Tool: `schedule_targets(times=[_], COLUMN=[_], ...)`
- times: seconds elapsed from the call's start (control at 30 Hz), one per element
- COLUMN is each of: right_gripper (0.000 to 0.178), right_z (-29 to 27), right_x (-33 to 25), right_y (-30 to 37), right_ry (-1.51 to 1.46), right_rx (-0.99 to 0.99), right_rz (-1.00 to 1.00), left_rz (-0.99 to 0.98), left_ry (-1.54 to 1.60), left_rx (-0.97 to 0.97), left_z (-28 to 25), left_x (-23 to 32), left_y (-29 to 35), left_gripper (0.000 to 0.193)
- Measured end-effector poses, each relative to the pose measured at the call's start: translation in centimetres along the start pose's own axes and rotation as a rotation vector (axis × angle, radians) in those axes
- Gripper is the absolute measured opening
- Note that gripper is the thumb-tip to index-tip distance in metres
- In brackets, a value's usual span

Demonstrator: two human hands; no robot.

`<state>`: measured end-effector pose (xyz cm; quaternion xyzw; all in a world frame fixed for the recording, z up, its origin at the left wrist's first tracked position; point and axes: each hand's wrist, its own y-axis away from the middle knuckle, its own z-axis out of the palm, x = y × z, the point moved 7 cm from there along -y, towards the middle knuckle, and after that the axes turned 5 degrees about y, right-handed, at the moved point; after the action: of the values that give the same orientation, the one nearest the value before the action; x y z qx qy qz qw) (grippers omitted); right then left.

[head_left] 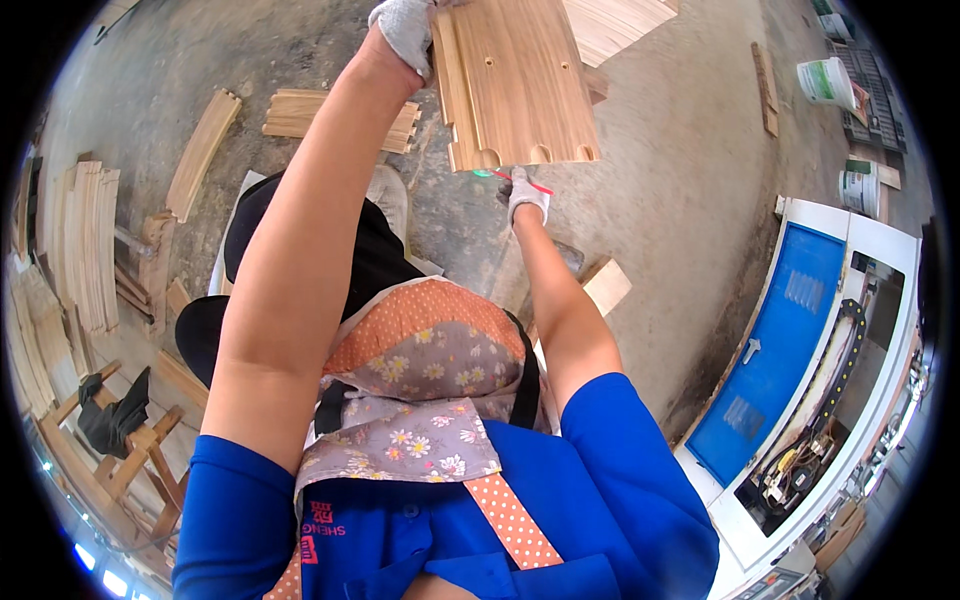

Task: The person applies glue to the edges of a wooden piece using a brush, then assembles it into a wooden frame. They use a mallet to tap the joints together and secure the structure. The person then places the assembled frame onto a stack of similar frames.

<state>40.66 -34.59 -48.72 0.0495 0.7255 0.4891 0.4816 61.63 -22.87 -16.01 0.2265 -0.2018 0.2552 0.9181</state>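
A wooden panel (515,85) with small drilled holes, a grooved left side and rounded notches along its near edge is raised in front of me. My left hand (405,35), in a pale work glove, is closed on the panel's far left edge; its fingertips are partly cut off by the picture's rim. Just below the near edge, my gloved right hand (526,196) is closed around something small. A thin red strip (540,187) and a bit of green (484,173) show beside its fingers. What that thing is, I cannot make out.
Wooden pieces (203,150) with notched ends lie on the concrete floor (680,200). Long boards (95,240) are stacked at left, near a wooden frame with a dark cloth (115,412). A white and blue machine (770,340) stands right; buckets (826,80) stand far right.
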Motion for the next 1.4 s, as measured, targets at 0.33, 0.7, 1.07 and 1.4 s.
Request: schedule_targets(times=[0.33, 0.7, 1.07, 1.4], right_gripper=[0.022, 0.020, 0.024, 0.026], right_z=[-2.9, -9.1, -11.6, -10.6], right_x=[2.0, -4.0, -15.1, -17.6], right_y=[0.5, 12.1, 29.3, 32.7], right_ry=[-0.509, -0.690, -0.577, -0.206], right_rx=[0.008, -0.236, -0.229, -0.151], right_rz=[0.327, 0.164, -0.371, -0.767], left_rz=[0.039, 0.227, 0.203, 0.240], left_ry=[0.000, -0.149, -0.090, -0.127], left_rx=[-0.046, 0.213, 0.124, 0.187], left_z=[0.2, -2.3, -2.4, -1.9], left_x=[0.2, 1.1, 1.2, 1.0], left_y=[-0.1, -0.4, -1.1, -0.9], left_gripper=[0.047, 0.028, 0.030, 0.028])
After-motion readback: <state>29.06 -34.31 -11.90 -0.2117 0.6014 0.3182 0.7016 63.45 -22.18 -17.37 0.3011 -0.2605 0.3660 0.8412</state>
